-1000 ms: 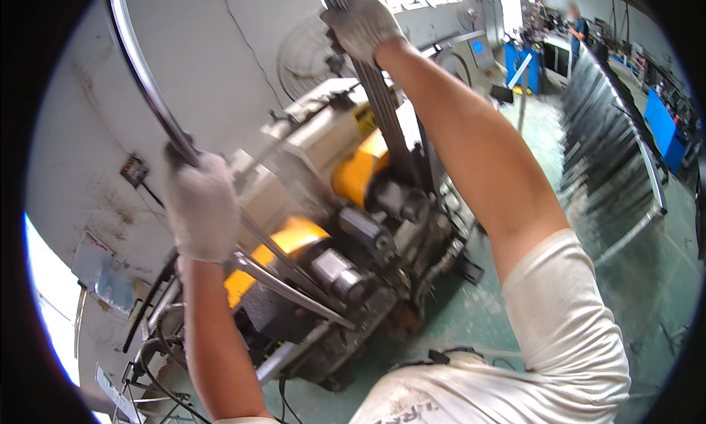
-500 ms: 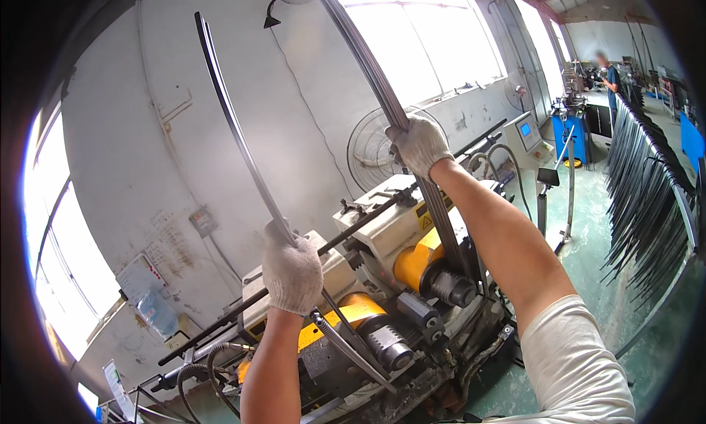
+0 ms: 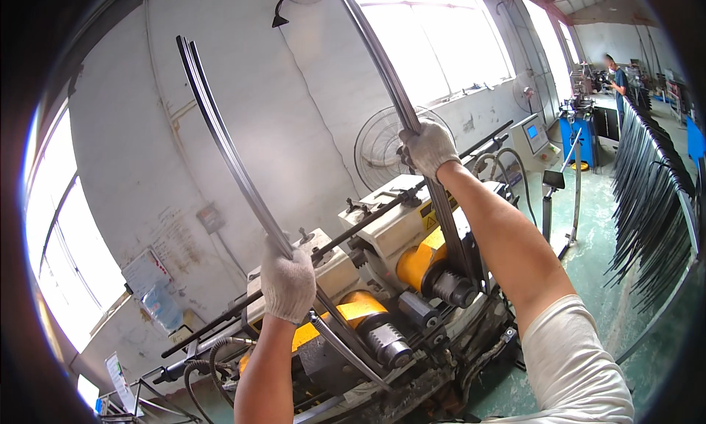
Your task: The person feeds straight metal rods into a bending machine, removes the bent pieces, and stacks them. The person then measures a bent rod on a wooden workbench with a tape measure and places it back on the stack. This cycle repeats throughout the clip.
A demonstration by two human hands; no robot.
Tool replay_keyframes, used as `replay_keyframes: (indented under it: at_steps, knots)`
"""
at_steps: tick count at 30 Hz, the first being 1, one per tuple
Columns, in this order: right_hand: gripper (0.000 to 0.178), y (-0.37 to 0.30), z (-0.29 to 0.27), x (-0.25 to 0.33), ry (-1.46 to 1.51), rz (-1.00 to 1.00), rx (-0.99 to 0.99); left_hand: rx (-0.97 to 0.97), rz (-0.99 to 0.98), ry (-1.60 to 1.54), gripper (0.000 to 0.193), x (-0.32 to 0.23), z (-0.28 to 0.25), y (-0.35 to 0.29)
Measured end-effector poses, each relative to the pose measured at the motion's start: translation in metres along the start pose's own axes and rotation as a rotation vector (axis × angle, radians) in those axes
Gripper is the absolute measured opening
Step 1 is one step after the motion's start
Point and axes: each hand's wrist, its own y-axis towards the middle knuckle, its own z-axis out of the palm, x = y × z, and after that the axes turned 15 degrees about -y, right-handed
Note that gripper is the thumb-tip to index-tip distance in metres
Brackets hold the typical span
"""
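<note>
My left hand (image 3: 287,280), in a pale knitted work glove, is closed around a few long dark strips (image 3: 232,155) with shiny faces. They rise to the upper left, their tops slightly apart, and their lower ends run down in front of the machine. Higher and to the right, my gloved right hand (image 3: 430,148) grips a bundle of similar long strips (image 3: 382,63). That bundle leans up toward the window; its lower part reaches down beside the right yellow cylinder housing (image 3: 419,266). Near the left strips are another yellow housing (image 3: 360,306) and a ribbed metal hose (image 3: 346,350).
A black bar (image 3: 368,229) crosses the machine. Behind stand a large round fan (image 3: 368,159) and a control box with a blue screen (image 3: 531,133). Many dark strips (image 3: 647,203) hang from a rail at right. A person (image 3: 619,78) stands far back.
Both sets of strips have come lower. The left strips' tops have shifted left and show more separation; the right bundle's top has shifted right. The view has turned slightly left.
</note>
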Motion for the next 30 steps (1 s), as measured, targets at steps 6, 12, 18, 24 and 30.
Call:
replay_keyframes:
  at_steps: [6,12,18,24,30]
  knots:
    - [0.039,-0.042,-0.014,0.023,-0.061,0.036,-0.017,0.207,-0.144,-0.036,0.03,0.012,-0.027,-0.003]
    - [0.045,-0.072,-0.034,0.026,-0.267,0.007,-0.138,0.363,-0.352,-0.125,0.022,-0.011,-0.033,0.0]
    - [0.024,-0.288,-0.029,-0.033,0.21,0.124,-0.456,0.299,-0.343,-0.098,0.035,0.003,-0.029,-0.013]
    - [0.03,-0.476,0.023,-0.113,0.552,0.9,0.091,0.301,-0.346,0.067,0.054,-0.021,-0.046,-0.008]
    - [0.039,-0.461,0.056,-0.136,0.863,1.01,0.373,0.36,-0.367,0.113,0.052,0.004,-0.053,-0.008]
